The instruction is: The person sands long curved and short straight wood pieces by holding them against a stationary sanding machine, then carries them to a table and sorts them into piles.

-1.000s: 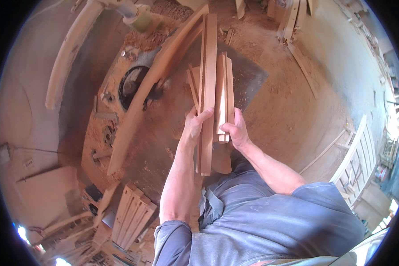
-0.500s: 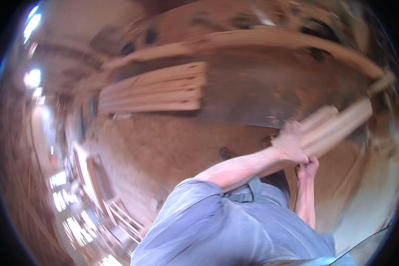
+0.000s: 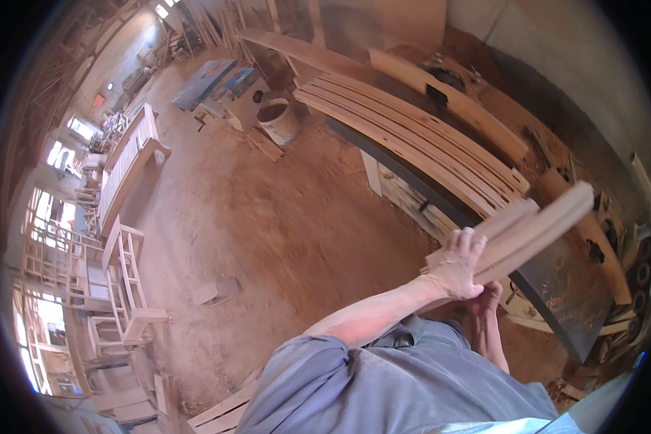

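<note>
A small bundle of pale wooden boards (image 3: 539, 230) slants up and to the right in front of my body. My left hand (image 3: 458, 265) is wrapped over its near end from above, fingers curled across the top. Beneath the boards, my right hand (image 3: 487, 298) is closed against their underside; its fingers are partly hidden. The far end of the bundle extends above a dark metal machine table (image 3: 568, 293).
Several long boards (image 3: 412, 134) lie side by side along the machine table, backed by a wooden rail (image 3: 456, 101). Beyond stand a bucket (image 3: 277, 123) and a blue-topped machine (image 3: 204, 83). Wooden furniture frames (image 3: 132, 282) line the left; a block (image 3: 217, 291) lies on the dusty floor.
My view has swung left, so the machine table now runs diagonally on the right. Both hands keep hold of the wooden boards, which have turned with my body.
</note>
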A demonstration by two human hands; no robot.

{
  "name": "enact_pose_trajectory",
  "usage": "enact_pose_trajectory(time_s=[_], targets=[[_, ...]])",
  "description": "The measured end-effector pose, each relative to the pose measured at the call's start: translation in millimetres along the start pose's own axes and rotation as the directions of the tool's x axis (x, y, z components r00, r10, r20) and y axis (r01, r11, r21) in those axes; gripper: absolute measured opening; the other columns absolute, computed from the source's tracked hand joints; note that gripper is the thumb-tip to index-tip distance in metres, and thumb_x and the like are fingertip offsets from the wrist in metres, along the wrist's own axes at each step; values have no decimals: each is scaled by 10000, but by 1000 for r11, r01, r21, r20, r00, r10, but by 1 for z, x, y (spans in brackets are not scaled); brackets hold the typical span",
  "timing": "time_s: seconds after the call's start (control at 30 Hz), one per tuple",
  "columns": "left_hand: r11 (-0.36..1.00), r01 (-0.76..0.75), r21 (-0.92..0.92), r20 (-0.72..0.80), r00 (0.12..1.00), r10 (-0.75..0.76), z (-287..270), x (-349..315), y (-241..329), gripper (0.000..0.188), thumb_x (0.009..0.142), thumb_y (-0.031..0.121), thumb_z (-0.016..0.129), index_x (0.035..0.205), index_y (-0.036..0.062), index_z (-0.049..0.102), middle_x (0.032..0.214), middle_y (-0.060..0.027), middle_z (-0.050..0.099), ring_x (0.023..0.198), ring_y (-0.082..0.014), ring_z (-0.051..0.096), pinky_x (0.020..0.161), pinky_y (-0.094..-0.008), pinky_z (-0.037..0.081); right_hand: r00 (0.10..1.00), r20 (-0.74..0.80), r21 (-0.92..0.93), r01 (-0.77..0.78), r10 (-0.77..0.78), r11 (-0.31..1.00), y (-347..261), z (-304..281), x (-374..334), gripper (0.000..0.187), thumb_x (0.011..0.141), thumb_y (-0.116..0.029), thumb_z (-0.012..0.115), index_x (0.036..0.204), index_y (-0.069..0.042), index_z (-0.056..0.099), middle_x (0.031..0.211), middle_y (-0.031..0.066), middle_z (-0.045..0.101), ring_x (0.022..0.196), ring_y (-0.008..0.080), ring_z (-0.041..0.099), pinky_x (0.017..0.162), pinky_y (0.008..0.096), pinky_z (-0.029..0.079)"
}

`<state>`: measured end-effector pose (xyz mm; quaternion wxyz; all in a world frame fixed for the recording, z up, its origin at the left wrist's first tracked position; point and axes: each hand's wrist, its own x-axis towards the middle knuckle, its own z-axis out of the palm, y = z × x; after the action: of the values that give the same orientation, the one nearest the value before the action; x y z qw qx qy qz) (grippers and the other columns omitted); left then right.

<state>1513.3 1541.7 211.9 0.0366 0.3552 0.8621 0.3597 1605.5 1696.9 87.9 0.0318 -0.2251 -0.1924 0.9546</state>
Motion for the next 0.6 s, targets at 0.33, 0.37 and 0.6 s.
enact_pose_trajectory(time_s=[0.33, 0.37, 0.6], targets=[[927, 352, -125, -321, 870, -374, -169, -82, -151, 985, 653, 371, 830, 1442, -23, 392, 1395, -281, 337, 1283, -463, 336, 1120, -513, 338, 878, 195, -325, -363, 438, 873, 161, 201, 103, 771, 591, -44, 526, 1349, 87, 468, 1229, 231, 605, 1137, 392, 613, 965, 495, 536], [924, 360, -132, -358, 852, -383, -180, -85, -167, 901, 659, 369, 826, 1383, -42, 483, 1388, -293, 352, 1283, -468, 342, 1111, -516, 348, 862, 214, -376, -361, 459, 853, 175, 212, 115, 768, 596, -44, 532, 1351, 84, 471, 1227, 227, 608, 1137, 392, 614, 969, 498, 534], [874, 473, -107, -487, 742, -461, -269, -81, -306, 794, 661, 350, 808, 1300, -56, 566, 1372, -303, 429, 1297, -453, 409, 1102, -485, 374, 790, 302, -397, -404, 533, 824, 290, 321, 226, 708, 663, 43, 510, 1370, 48, 482, 1228, 193, 638, 1015, 321, 685, 833, 411, 607]])
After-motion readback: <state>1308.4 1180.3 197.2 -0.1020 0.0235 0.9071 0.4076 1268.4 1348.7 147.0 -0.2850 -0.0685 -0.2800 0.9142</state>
